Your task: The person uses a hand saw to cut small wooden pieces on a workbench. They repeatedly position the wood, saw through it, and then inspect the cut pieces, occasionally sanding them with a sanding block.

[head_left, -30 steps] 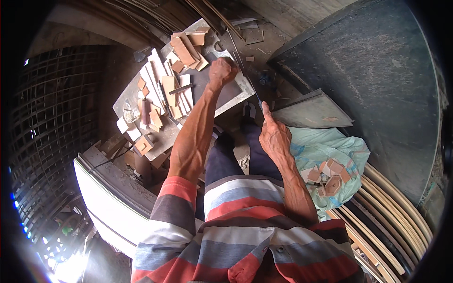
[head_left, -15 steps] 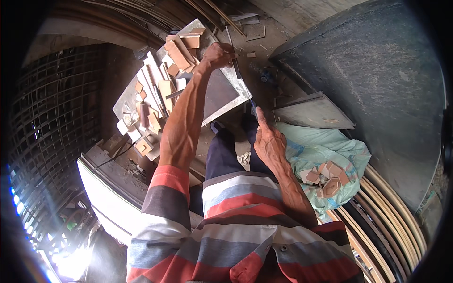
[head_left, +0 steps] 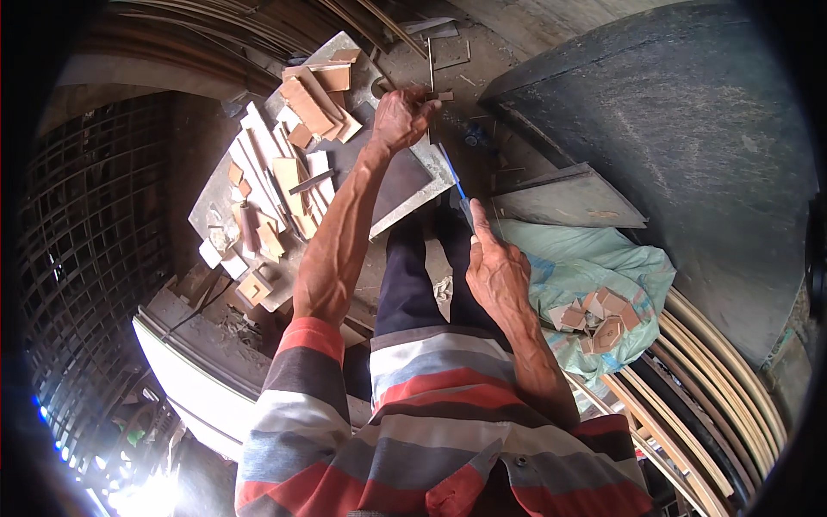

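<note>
My left hand is closed at the far right part of the worn grey board, pinching a slim light strip; its fingertips are partly hidden. My right hand grips the handle of a long narrow blue hand tool, index finger along it, the blade reaching up toward my left hand. Left of my left hand lie stacked tan wooden offcuts, pale strips, a dark flat bar and small square pieces.
A green plastic sack with cut tan pieces lies at my right beside long slats. A large dark panel fills the upper right, a metal grille the left. A white panel lies lower left.
My left hand moved up along the board, then slightly down again, with a pale strip now showing beyond it. My right hand with the blue tool shifted slightly left and down.
</note>
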`<state>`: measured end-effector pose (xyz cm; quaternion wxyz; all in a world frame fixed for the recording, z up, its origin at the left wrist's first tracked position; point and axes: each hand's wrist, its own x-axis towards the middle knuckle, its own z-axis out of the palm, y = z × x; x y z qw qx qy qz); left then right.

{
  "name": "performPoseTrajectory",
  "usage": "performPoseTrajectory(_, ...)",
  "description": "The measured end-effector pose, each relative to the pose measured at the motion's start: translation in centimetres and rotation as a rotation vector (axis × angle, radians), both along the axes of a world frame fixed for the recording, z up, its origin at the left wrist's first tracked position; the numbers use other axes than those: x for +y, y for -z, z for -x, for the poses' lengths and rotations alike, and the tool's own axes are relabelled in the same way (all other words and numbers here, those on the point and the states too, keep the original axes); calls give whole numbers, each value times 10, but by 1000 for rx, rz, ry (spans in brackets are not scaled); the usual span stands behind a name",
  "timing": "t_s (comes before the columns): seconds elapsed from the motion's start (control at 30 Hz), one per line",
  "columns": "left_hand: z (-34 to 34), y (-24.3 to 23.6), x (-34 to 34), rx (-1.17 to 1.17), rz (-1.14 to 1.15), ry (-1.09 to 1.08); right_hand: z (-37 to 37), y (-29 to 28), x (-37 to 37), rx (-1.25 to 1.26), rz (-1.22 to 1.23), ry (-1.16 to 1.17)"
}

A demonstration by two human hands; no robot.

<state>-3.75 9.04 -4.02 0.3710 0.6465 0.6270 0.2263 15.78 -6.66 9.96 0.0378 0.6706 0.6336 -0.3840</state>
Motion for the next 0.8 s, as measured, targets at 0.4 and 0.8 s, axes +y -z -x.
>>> performPoseTrajectory(0.4,-22,44,10,-60,-330,-148,23,-2,-12,68,-115,92)
performPoseTrajectory(0.8,-24,43,9,-101,-318,-188,42,24,12,-63,-2,71)
